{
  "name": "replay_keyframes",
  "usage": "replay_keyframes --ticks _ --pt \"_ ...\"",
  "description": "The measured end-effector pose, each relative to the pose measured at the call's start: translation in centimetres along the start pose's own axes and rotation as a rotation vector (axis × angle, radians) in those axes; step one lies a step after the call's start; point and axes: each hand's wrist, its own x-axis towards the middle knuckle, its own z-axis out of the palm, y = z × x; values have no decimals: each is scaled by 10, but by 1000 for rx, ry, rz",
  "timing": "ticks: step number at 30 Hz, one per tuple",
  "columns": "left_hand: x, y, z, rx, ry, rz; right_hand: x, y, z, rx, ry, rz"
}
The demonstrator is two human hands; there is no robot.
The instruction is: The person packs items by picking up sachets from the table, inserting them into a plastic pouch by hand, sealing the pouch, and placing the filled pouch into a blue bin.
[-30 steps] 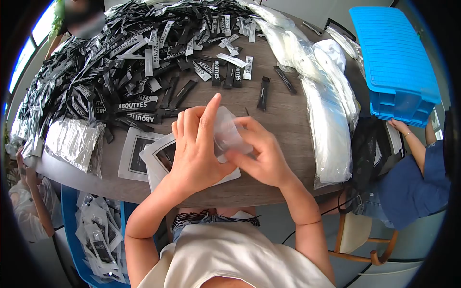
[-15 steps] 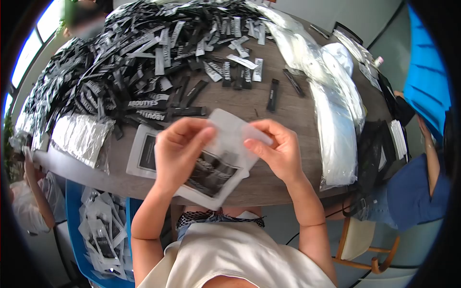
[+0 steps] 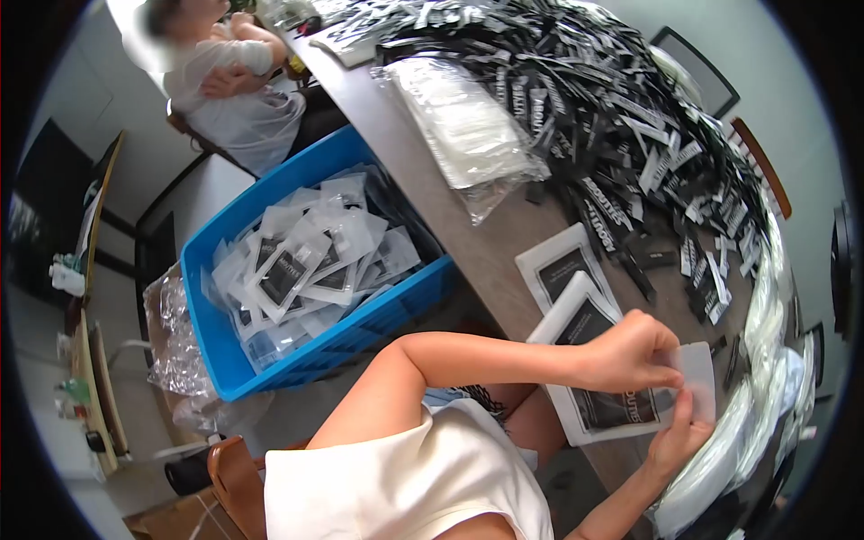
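Note:
My left hand (image 3: 634,353) is closed, thumb and fingers pinching the open end of a translucent white pouch (image 3: 700,360). My right hand (image 3: 679,441) grips the pouch's edge just below, its thumb lying on the surface. Under my hands a white pouch with a black printed panel (image 3: 616,409) lies at the table's edge; part of it is hidden by my left wrist. Another pouch (image 3: 551,270) lies flat behind it. Black printed sachets (image 3: 621,207) are strewn just beyond.
A blue crate (image 3: 202,337) beside the table holds many filled pouches (image 3: 297,270). A plastic-wrapped white bundle (image 3: 459,117) rests on the table (image 3: 486,261). Clear plastic packs (image 3: 756,396) line the right side. A person (image 3: 238,99) sits at the far left, and a large sachet heap covers the back.
My view has swung left, bringing the whole blue crate and a seated person into sight. Both hands stay on the translucent pouch and are now closer together.

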Motion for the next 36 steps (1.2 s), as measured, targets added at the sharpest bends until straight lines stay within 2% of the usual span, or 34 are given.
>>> replay_keyframes --ticks 5,9,12,16,18,19,20,21,22,23,24,25,26,27,28,29,31,32,34,36 --pt "-4 -5 5 29 107 307 -1 6 4 62 52 13" --pt "-7 -1 7 37 86 332 0 -7 4 123 -55 28" --pt "-11 0 7 -102 121 353 0 -13 8 127 -78 8" --pt "-17 8 -15 -47 146 242 -1 5 -10 251 -1 3" --pt "-24 9 -28 95 85 240 -6 -2 1 156 -11 21" --pt "-31 15 -31 69 100 154 -9 -4 10 131 34 47" --pt "-37 23 -36 35 88 70 -11 -7 14 90 0 77" --pt "-44 31 -49 148 5 -81 -10 -10 24 182 -94 0" --pt "-50 41 -56 189 96 -129 -5 -11 20 152 -173 -15" --pt "-61 42 -76 196 180 -257 3 -15 13 -32 -236 1" --pt "-67 41 -106 141 272 -209 9 -17 10 -123 -225 58" --pt "-76 54 -135 323 355 -331 15 -16 3 -196 -226 112" --pt "-83 67 -180 480 152 -354 21 -13 -7 -257 -242 170" --pt "-99 69 -214 497 131 -407 27 -7 -19 -329 -237 161" --pt "-129 58 -242 559 368 -481 34 1 -31 -388 -253 151" --pt "-135 67 -279 632 44 -676 43 10 -42 -517 -209 127" --pt "-177 48 -330 885 81 -869 71 35 -66 -832 -115 38" --pt "-180 52 -324 1081 42 -852 87 48 -76 -1017 -51 -29" --pt "-214 25 -366 1339 122 -679 115 62 -83 -1341 76 254" --pt "-177 45 -310 1174 276 -676 132 65 -84 -1406 -130 474"
